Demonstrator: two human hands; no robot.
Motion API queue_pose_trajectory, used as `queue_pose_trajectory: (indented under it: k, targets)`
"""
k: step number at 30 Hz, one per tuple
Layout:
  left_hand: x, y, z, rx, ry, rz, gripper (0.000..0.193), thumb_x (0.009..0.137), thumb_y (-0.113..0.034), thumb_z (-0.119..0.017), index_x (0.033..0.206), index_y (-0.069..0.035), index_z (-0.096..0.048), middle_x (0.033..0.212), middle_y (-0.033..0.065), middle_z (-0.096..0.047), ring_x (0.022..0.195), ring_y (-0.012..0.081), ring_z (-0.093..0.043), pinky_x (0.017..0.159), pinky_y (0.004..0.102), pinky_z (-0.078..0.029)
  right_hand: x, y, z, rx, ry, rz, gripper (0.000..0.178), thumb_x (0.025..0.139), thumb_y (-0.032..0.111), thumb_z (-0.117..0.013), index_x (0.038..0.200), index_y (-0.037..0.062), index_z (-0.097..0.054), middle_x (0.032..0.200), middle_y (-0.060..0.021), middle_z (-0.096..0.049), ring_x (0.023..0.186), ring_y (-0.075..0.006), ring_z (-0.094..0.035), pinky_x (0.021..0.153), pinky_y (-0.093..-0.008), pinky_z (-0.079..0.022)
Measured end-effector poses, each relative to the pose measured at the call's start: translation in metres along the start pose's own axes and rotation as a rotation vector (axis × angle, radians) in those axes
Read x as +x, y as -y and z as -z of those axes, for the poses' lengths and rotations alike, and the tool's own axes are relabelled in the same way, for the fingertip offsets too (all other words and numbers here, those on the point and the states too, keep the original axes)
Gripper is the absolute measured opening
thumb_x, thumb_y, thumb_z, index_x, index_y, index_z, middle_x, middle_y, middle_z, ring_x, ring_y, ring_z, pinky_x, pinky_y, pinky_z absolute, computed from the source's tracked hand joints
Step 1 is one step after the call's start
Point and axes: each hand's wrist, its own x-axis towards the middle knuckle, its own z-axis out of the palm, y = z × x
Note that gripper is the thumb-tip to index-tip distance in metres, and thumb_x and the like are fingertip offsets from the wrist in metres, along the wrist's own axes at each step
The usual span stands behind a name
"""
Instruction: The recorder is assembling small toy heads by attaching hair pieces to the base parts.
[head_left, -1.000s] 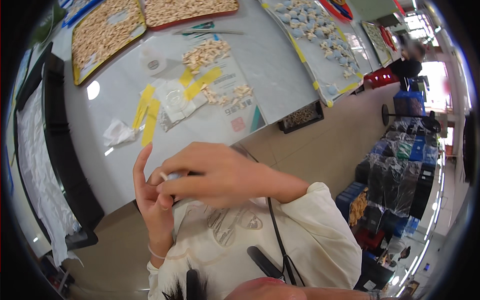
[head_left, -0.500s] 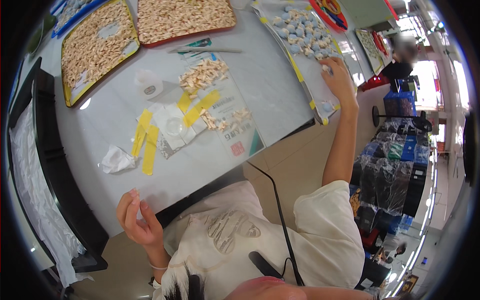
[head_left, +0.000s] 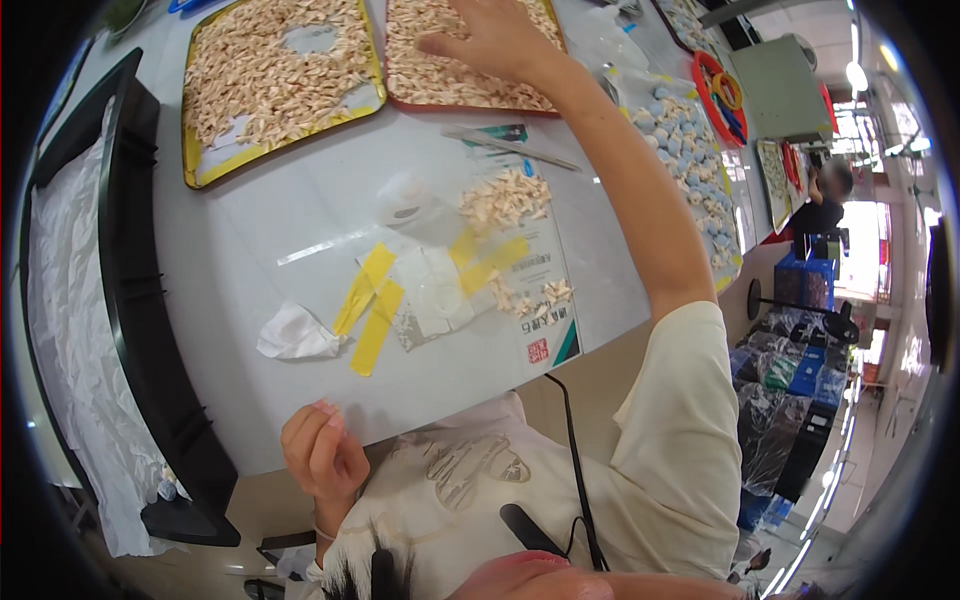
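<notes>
The right hand (head_left: 495,45) is stretched out over the red tray (head_left: 470,106), with the thumb spread wide from the fingers; the fingertips are partly cut off by the upper edge, so whether a piece is touched cannot be told. The tray is filled with pale pieces (head_left: 450,82), and more of the same are spread in the yellow tray (head_left: 225,172) just beside it, to its left. The left hand (head_left: 325,455) is held at the near edge of the table (head_left: 240,400), its fingers curled narrow; whether anything is held inside cannot be told.

Between the hands, a metal tool (head_left: 525,152) is laid near the red tray, beside a heap (head_left: 505,200) of pale pieces. A smaller scatter (head_left: 545,298) is seen nearer the person, on a printed sheet (head_left: 565,345). A white bottle (head_left: 408,205), a white pad (head_left: 437,290) and a crumpled tissue (head_left: 297,333) are set to the left, with 2 yellow strips (head_left: 376,330) crossed between pad and tissue. At the right, a tray (head_left: 728,275) is covered with blue and white pieces (head_left: 690,160); at the far left, a black tray (head_left: 150,330) is lined with white sheeting (head_left: 85,330)
</notes>
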Motion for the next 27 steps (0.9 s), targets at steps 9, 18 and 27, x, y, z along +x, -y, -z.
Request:
queue_pose_trajectory:
  k: [9, 18, 27]
  targets:
    - [-0.006, 0.005, 0.005, 0.043, 0.006, -0.103, 0.022, 0.069, 0.004, -0.055, 0.089, -0.004, -0.052, 0.084, 0.0083, -0.055, 0.072, 0.0232, -0.056, 0.061, 0.0308, -0.048, 0.018, 0.013, -0.010, 0.086, -0.029, 0.036, 0.040, 0.078, 0.039, -0.051, 0.109, 0.0121, -0.050, 0.103, -0.0134, -0.047, 0.102, -0.0302, -0.043, 0.085, -0.0458, -0.035]
    - [-0.002, 0.006, 0.007, -0.032, 0.035, -0.149, 0.027, 0.064, 0.011, -0.052, 0.088, 0.000, -0.052, 0.082, 0.0122, -0.054, 0.068, 0.0255, -0.055, 0.057, 0.0314, -0.048, 0.017, 0.004, -0.012, 0.121, -0.133, 0.035, 0.027, 0.076, 0.026, -0.054, 0.097, 0.0078, -0.056, 0.085, -0.0166, -0.052, 0.077, -0.0336, -0.054, 0.067, -0.0393, -0.045]
    - [-0.001, 0.007, 0.006, 0.004, 0.018, -0.170, 0.018, 0.070, 0.001, -0.056, 0.087, -0.004, -0.053, 0.082, 0.0084, -0.057, 0.069, 0.0214, -0.057, 0.054, 0.0301, -0.049, 0.016, -0.017, -0.014, 0.249, -0.193, 0.031, 0.029, 0.071, 0.022, -0.056, 0.091, 0.0024, -0.062, 0.087, -0.0171, -0.058, 0.081, -0.0314, -0.057, 0.071, -0.0374, -0.046]
